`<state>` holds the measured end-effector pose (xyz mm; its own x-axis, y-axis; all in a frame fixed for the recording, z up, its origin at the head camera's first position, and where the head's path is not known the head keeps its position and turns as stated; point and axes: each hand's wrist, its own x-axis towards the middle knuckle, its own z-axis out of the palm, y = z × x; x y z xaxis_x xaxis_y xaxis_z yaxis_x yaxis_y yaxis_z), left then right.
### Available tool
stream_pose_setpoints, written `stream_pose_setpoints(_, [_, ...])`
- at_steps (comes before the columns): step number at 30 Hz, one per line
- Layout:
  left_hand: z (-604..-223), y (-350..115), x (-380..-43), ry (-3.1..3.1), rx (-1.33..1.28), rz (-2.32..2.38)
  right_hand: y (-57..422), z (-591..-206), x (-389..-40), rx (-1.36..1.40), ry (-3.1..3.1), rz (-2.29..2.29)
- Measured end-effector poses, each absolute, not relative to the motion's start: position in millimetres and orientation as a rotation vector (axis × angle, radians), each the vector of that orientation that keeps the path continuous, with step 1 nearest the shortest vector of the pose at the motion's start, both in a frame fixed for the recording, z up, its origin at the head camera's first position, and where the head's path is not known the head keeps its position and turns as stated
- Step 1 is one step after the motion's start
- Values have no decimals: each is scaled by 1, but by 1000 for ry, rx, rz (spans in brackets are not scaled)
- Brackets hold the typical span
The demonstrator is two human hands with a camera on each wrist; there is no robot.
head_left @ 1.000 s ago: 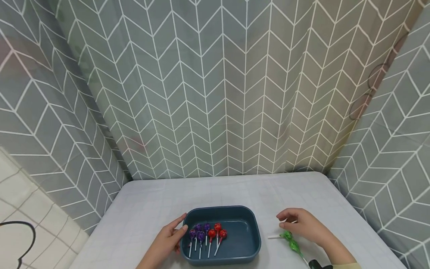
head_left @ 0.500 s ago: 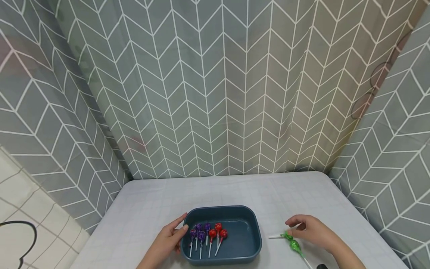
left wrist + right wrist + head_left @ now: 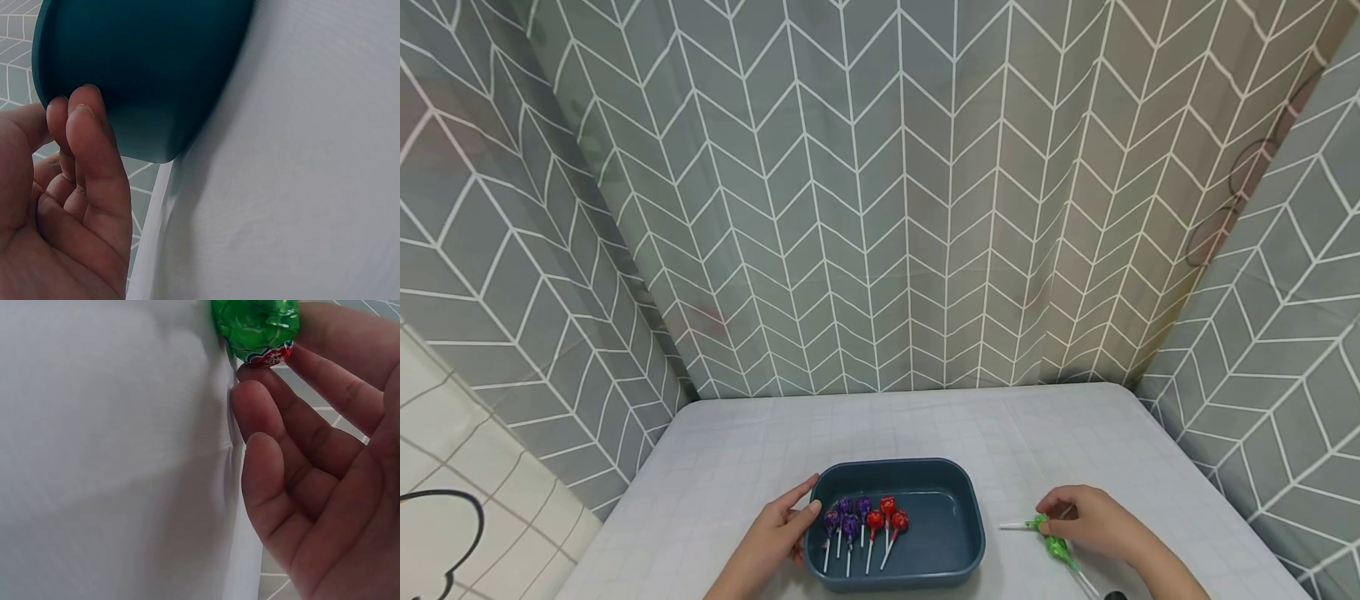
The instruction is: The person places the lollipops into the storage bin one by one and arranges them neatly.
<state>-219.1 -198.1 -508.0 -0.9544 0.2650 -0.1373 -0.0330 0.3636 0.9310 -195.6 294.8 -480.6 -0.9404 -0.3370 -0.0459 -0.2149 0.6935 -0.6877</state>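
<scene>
In the head view my left hand (image 3: 773,532) grips the left wall of a dark blue rectangular box (image 3: 938,527), thumb over the rim and fingers outside. The left wrist view shows those fingertips against the box's teal outer wall (image 3: 150,94). Inside, at the left, lie several purple lollipops (image 3: 850,525) beside red lollipops (image 3: 875,520), sticks toward me. To the right of the box, my right hand (image 3: 1093,523) pinches a green lollipop (image 3: 1038,522) whose white stick points left. A second green lollipop (image 3: 1057,548) lies just below it, stick toward the lower right.
A white cloth (image 3: 760,442) covers the table. Patterned grey curtains (image 3: 880,250) hang behind it and at both sides. The box's right half shows bare floor. A small dark object (image 3: 1115,595) shows at the bottom edge near my right forearm.
My right hand has come down and slightly right onto the green lollipops, its thumb and fingers closing on the upper one. The left hand and box have stayed put.
</scene>
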Motion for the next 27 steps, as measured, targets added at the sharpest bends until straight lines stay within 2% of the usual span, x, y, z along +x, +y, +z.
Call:
stream_pose_setpoints(6, [-507,-198,-219,2356,193,1643,292,-481,-196,-400,2761,-1064])
stream_pose_setpoints(20, [-509,-198,-218,2336,176,1670,285,-473,-193,-62,2793,-1349])
stream_pose_setpoints(27, [-508,-197,-218,2353,192,1659,282,-472,-194,-61,2745,-1474])
